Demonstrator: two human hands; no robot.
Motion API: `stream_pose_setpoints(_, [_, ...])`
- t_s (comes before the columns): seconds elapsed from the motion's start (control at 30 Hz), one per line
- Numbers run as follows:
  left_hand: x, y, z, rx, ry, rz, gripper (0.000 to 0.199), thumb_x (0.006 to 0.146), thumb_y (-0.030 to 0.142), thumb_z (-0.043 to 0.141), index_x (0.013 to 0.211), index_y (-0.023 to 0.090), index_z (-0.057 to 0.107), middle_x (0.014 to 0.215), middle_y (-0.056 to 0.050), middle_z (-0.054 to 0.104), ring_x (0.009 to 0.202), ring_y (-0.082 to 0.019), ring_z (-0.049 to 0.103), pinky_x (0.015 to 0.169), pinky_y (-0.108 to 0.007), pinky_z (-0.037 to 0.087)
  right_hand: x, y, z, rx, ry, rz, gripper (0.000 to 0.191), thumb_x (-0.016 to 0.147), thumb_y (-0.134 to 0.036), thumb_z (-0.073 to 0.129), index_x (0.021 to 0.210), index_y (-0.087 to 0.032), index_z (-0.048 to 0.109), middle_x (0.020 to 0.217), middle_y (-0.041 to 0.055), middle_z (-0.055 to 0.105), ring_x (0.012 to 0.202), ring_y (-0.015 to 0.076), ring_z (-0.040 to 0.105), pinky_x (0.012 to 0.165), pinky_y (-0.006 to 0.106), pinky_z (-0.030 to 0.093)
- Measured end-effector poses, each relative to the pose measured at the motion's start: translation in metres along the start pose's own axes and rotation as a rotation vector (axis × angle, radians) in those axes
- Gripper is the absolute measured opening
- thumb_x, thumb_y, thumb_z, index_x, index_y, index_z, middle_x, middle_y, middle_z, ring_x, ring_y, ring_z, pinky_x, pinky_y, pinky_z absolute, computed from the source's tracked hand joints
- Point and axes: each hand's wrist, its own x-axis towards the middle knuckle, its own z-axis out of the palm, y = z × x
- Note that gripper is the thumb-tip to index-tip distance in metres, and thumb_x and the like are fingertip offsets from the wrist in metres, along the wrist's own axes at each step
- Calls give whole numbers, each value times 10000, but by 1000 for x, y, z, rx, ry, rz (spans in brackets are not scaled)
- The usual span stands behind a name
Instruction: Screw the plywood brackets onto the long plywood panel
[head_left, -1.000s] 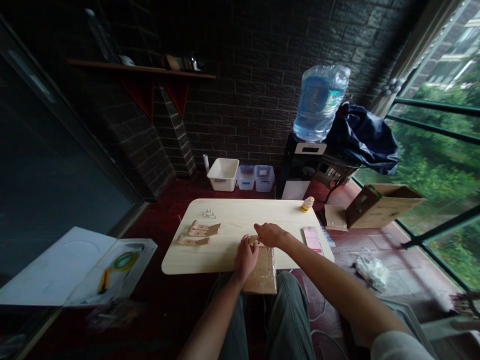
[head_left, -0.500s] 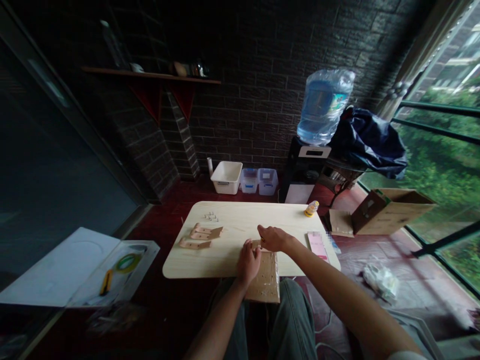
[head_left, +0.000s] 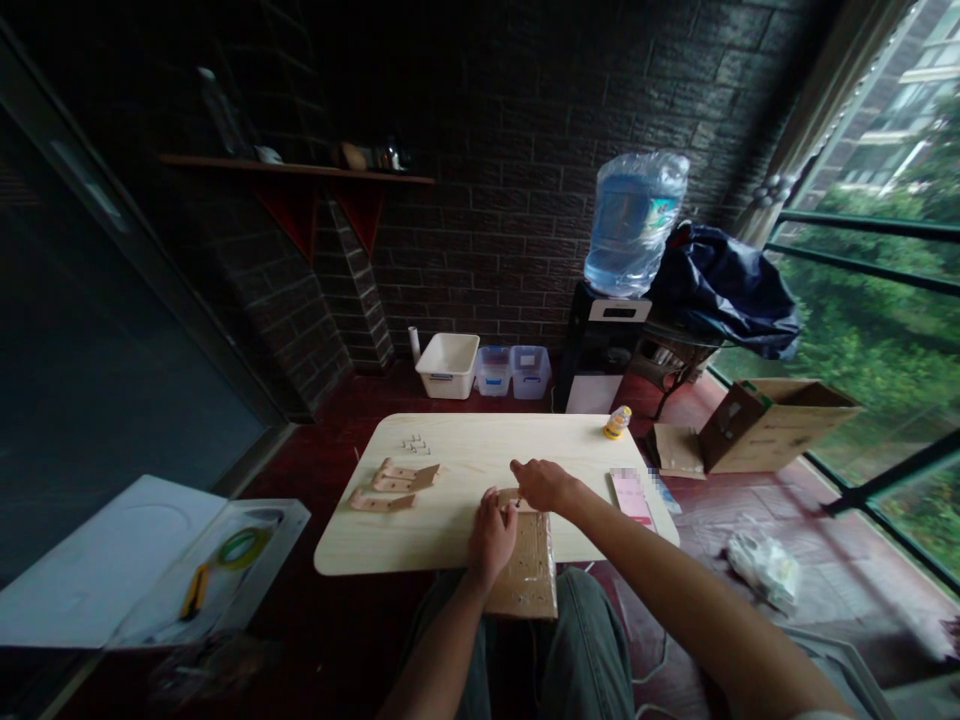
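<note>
A cardboard piece wrapped in clear film (head_left: 527,572) overhangs the front edge of the pale wooden table (head_left: 480,440), above my knees. At its far end my left hand (head_left: 493,535) presses on a small light wooden piece (head_left: 508,496), fingers closed round its left side. My right hand (head_left: 541,484) is closed in a fist just above the same piece, around something small and dark that mostly hides in it. More wooden pieces (head_left: 385,501) lie at the table's left, with several screws (head_left: 417,444) behind them.
A yellow-capped bottle (head_left: 617,423) stands at the table's back right, a pink-and-white paper (head_left: 631,497) near its right edge. Storage bins (head_left: 448,368) and a water dispenser (head_left: 606,345) are behind the table. An open case (head_left: 240,545) is left, a cardboard box (head_left: 765,425) right.
The whole view has shifted slightly, with the table appearing lower and a little further left. Both hands remain at the wooden piece on the cardboard.
</note>
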Motion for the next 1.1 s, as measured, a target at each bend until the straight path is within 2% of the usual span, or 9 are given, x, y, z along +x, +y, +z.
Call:
stream_pose_setpoints(0.13, [-2,-1,0,12,3,9,388,958,344,482,1322,209,472,1316,-162,579,1243,-288,573,1020,-483,517,0,0,6,-20,27,-58,341,905,-221,542,1215,-79,533,1078,224,697,958,290,713,779,384,565])
stream_pose_setpoints(0.37, [-2,0,-1,-5,7,-18,368,955,348,486,1296,210,488,1295,-147,591,1221,-275,586,1028,-482,508,2,-1,6,-82,1,-122,334,944,-266,524,1213,-70,551,1100,219,699,981,281,711,795,363,560])
stream_pose_setpoints(0.7, [1,7,-5,-54,-3,-24,324,951,331,476,1255,230,527,1227,-127,625,1158,-266,620,1001,-464,525,5,-4,-3,46,-4,-35,330,936,-338,582,1128,-71,610,1050,224,724,991,295,714,781,339,545])
stream_pose_setpoints(0.83, [2,9,-8,-56,-29,-44,326,942,321,491,1250,222,527,1237,-127,623,1165,-270,617,996,-459,526,2,-7,-2,69,21,11,366,919,-305,578,1197,-68,564,1069,240,713,968,298,722,749,343,549])
stream_pose_setpoints(0.97, [1,7,-7,-63,-28,-42,341,932,313,505,1262,229,510,1249,-125,611,1180,-272,608,1003,-469,525,-3,-9,-2,55,4,14,404,893,-295,587,1248,-112,527,1075,212,718,966,313,722,731,365,556])
stream_pose_setpoints(1.1, [0,5,-6,-55,-24,-31,341,943,333,494,1265,221,509,1250,-130,607,1184,-278,603,1007,-483,524,-6,-7,-7,18,-21,-2,317,916,-300,585,1206,-174,563,1082,176,723,988,298,717,753,369,557])
